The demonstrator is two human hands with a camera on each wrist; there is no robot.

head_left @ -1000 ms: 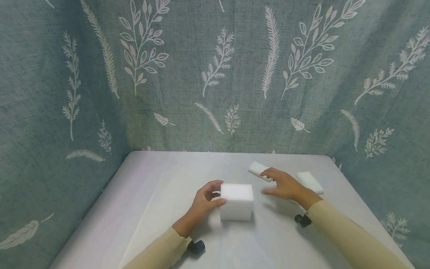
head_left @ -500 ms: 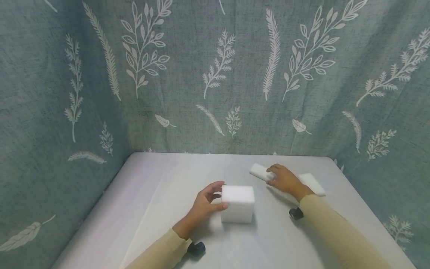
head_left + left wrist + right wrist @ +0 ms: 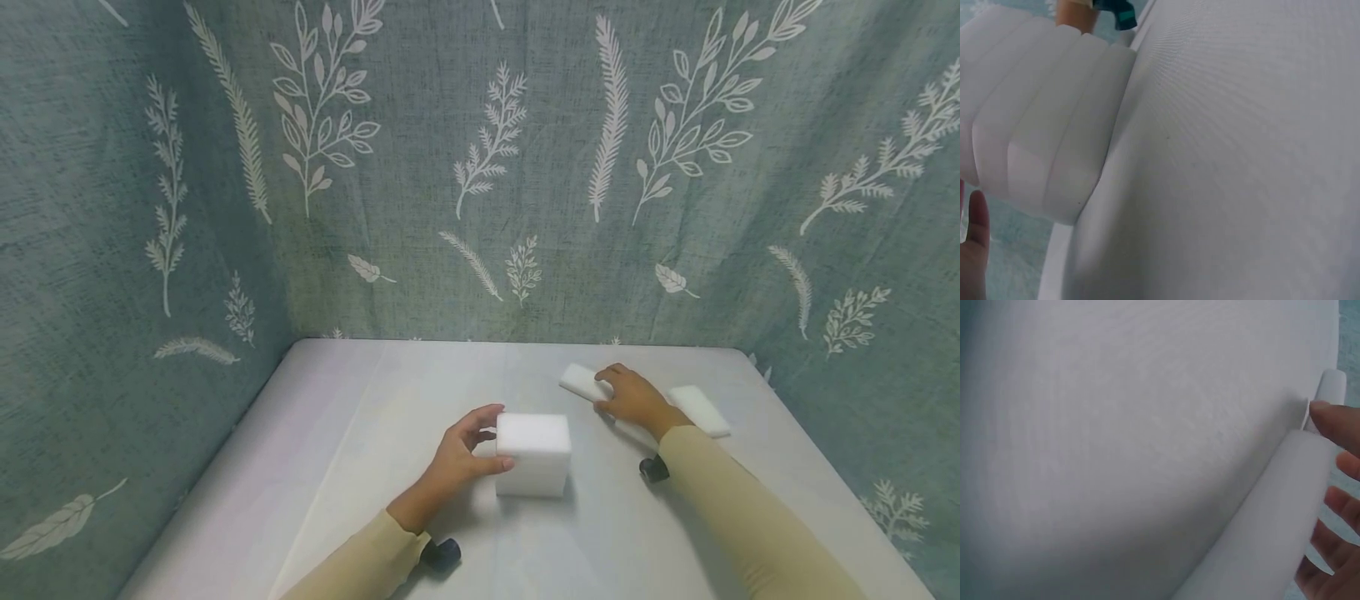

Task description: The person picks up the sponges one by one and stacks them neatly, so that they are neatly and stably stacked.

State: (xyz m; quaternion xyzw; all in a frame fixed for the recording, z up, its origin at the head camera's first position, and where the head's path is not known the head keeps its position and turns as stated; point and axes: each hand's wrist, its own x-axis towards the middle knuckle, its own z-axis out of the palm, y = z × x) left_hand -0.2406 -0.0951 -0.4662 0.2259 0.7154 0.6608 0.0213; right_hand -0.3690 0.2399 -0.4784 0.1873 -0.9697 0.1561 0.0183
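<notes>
A neat stack of white sponges (image 3: 531, 458), several layers high, stands mid-table. My left hand (image 3: 457, 450) holds it from the left, thumb at the front face and fingers at the back corner. The left wrist view shows the stack's layers (image 3: 1054, 119) from the side, with a fingertip beside it. Farther back on the right lies a flat white sponge (image 3: 581, 381). My right hand (image 3: 633, 396) pinches its right end between thumb and fingers, covering that end. In the right wrist view my thumb (image 3: 1335, 422) presses against the edge of this sponge (image 3: 1332, 384).
Another flat white sponge (image 3: 699, 410) lies right of my right hand, partly behind the wrist; it looms near in the right wrist view. The white table (image 3: 420, 375) ends at patterned green curtains (image 3: 405, 167) at the back and sides.
My right hand has come down onto the flat sponge at the back and closed on its end. My left thumb has slid slightly farther across the stack's front; the stack stays put.
</notes>
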